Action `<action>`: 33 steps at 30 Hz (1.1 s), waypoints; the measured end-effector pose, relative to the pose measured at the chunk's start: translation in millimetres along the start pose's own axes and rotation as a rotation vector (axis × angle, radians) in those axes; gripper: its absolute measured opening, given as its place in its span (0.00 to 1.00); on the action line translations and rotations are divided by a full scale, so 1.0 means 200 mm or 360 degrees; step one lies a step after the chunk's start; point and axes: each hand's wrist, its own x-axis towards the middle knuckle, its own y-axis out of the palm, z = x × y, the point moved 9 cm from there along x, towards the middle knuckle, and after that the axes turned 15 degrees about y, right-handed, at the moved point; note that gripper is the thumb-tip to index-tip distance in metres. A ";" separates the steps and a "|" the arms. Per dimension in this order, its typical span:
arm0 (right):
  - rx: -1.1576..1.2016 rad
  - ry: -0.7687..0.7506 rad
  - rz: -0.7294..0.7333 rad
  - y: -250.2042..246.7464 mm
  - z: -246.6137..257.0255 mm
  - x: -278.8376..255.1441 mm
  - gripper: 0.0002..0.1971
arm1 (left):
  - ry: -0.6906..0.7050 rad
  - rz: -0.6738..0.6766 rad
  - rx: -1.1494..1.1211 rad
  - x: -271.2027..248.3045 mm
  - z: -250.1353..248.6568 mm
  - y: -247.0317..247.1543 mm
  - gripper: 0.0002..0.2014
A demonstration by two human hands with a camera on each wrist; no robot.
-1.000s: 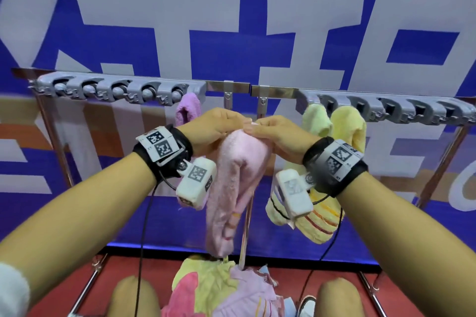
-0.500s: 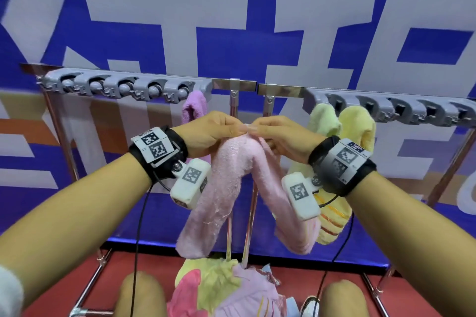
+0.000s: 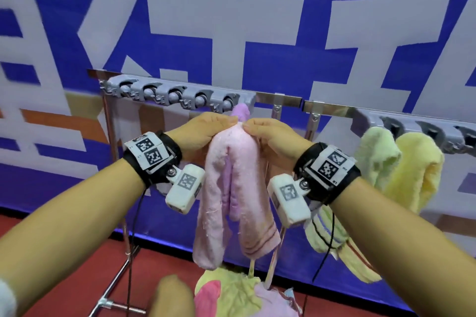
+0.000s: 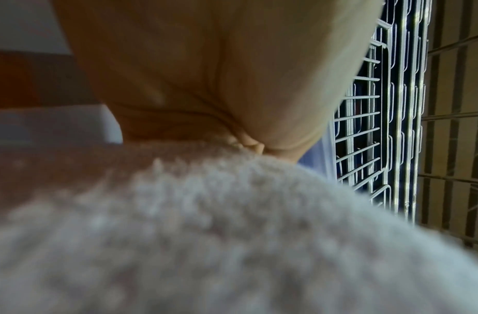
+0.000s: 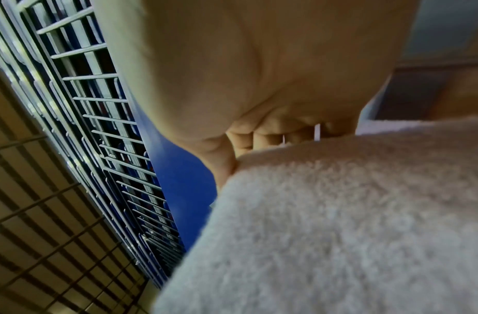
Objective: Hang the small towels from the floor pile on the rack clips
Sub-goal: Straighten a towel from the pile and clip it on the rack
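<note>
Two clip bars [image 3: 177, 95] fixed along rack rail [image 3: 288, 101], far side, before blue banner [image 3: 231, 8]. Pile of towels [image 3: 231, 296] low on red floor [image 3: 64, 252], near. Yellow and green towels [image 3: 401, 175] hung right; purple one [image 3: 240, 112] clipped left. Pink towel [image 3: 231, 188] pinched at its top fold by left hand [image 3: 203, 134] and right hand [image 3: 273, 139], fingertips together just below left bar's last clips, likely bunching cloth narrow to push in.
</note>
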 end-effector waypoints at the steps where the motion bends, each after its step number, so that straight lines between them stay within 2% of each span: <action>1: 0.0022 0.0016 0.0002 0.04 0.01 0.03 0.07 | -0.0006 -0.0035 0.0043 -0.01 -0.02 -0.05 0.13; 4: 0.0118 0.0011 0.0035 0.14 0.07 0.12 0.08 | -0.0080 -0.0072 0.0116 -0.02 -0.05 -0.17 0.16; 7: 0.0097 -0.0033 0.0007 0.22 0.15 0.21 0.08 | -0.0164 -0.0121 0.0131 -0.04 -0.07 -0.31 0.09; 9: 0.0107 -0.0032 -0.0033 0.24 0.19 0.26 0.09 | -0.0190 -0.0179 0.0140 -0.03 -0.09 -0.40 0.10; 12: 0.0185 0.0006 -0.0094 0.26 0.23 0.34 0.12 | -0.0119 -0.0273 0.0255 0.00 -0.14 -0.51 0.06; 14: 0.0189 0.0024 -0.0061 0.28 0.27 0.39 0.14 | -0.0046 -0.0340 0.0341 0.02 -0.15 -0.56 0.13; 18: 0.0126 0.0003 -0.0069 0.31 0.37 0.47 0.16 | 0.0289 -0.0537 0.0290 0.08 -0.19 -0.63 0.09; 20: 0.0144 -0.0008 -0.0065 0.30 0.42 0.51 0.17 | 0.0399 -0.0580 0.0213 0.10 -0.18 -0.67 0.14; 23: 0.0147 0.0022 -0.0029 0.27 0.46 0.58 0.21 | 0.0531 -0.0534 0.0019 0.10 -0.15 -0.69 0.32; 26: 0.0106 0.0034 -0.0043 0.22 0.47 0.64 0.21 | 0.0603 -0.0396 -0.0060 0.11 -0.11 -0.69 0.42; 29: 0.0064 0.0044 -0.0064 0.17 0.46 0.67 0.20 | 0.0616 -0.0275 0.0280 0.12 -0.09 -0.65 0.39; 31: 0.0066 0.0059 -0.0043 0.16 0.46 0.69 0.19 | 0.0632 -0.0297 0.0705 0.14 -0.08 -0.64 0.39; 33: 0.0045 0.0086 -0.0009 0.16 0.45 0.71 0.18 | 0.0707 -0.0407 0.1032 0.16 -0.11 -0.63 0.38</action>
